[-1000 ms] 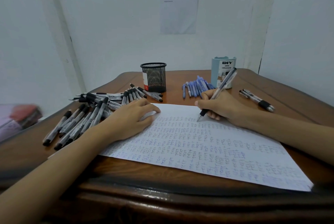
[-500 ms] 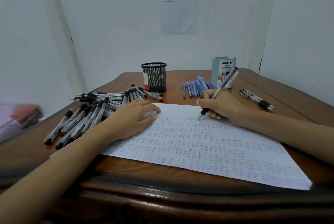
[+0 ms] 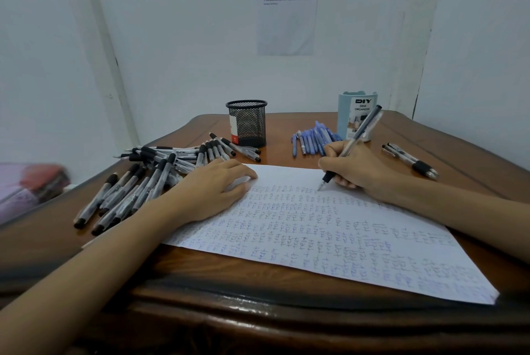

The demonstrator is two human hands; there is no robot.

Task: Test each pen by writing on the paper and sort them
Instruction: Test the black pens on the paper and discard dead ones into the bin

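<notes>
A white paper (image 3: 329, 228) covered with rows of small pen marks lies on the wooden desk (image 3: 258, 277). My right hand (image 3: 358, 167) grips a clear pen with a black grip (image 3: 355, 139), its tip touching the paper near the top rows. My left hand (image 3: 212, 187) rests flat on the paper's upper left corner. A heap of black-capped pens (image 3: 134, 185) lies to the left, and a row of blue pens (image 3: 312, 139) lies behind my right hand.
A black mesh cup (image 3: 247, 122) stands at the back centre, a pale blue desk organizer (image 3: 352, 114) at the back right. Two black-grip pens (image 3: 410, 161) lie to the right. A printed sheet (image 3: 288, 5) hangs on the wall.
The pen tip in my right hand has shifted slightly along the top row of marks. My left hand stays on the paper.
</notes>
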